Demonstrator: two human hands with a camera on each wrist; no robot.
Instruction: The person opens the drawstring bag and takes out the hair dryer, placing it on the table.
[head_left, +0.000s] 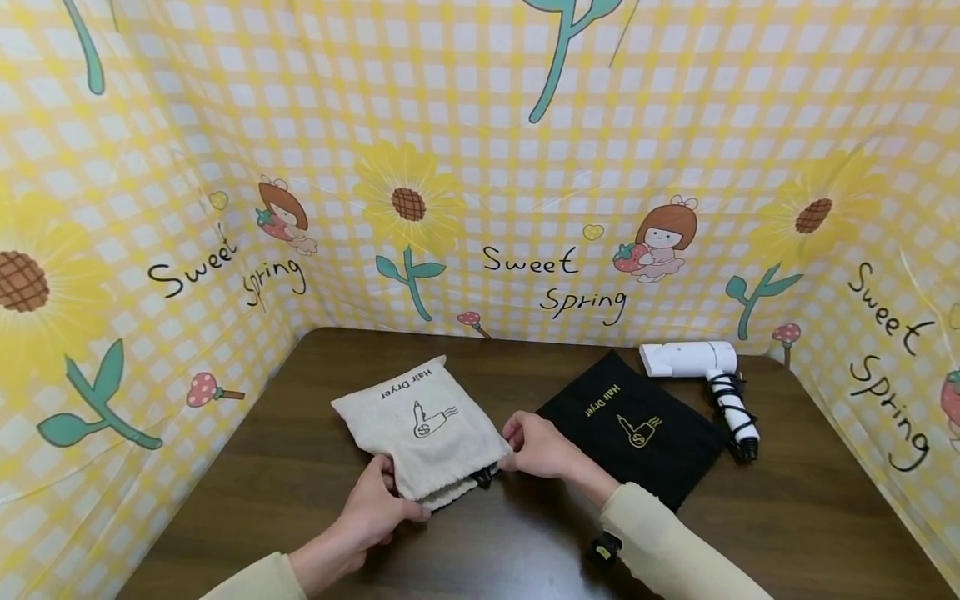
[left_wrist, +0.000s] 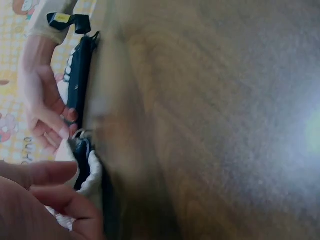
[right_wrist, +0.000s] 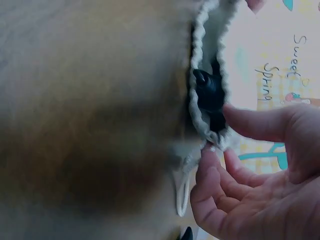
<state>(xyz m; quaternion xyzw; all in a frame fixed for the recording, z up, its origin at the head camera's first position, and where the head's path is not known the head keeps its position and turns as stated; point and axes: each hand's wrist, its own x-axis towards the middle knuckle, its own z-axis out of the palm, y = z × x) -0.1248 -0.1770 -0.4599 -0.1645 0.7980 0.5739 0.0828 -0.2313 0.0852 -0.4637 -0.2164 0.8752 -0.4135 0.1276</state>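
Before a yellow-checked backdrop [head_left: 450, 92], a cream bag [head_left: 442, 433] sits nearer the brown table [head_left: 247, 492]'s left edge than its right, mouth toward the near edge. The left hand [head_left: 371, 510] and right hand [head_left: 538, 447] pinch opposite ends of the mouth; tipping it down could spill the black object [right_wrist: 210, 93] inside.

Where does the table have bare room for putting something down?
The table is bare left of the cream pouch and right of the hair dryer. It is crowded where the right hand grips that pouch, beside the black pouch.
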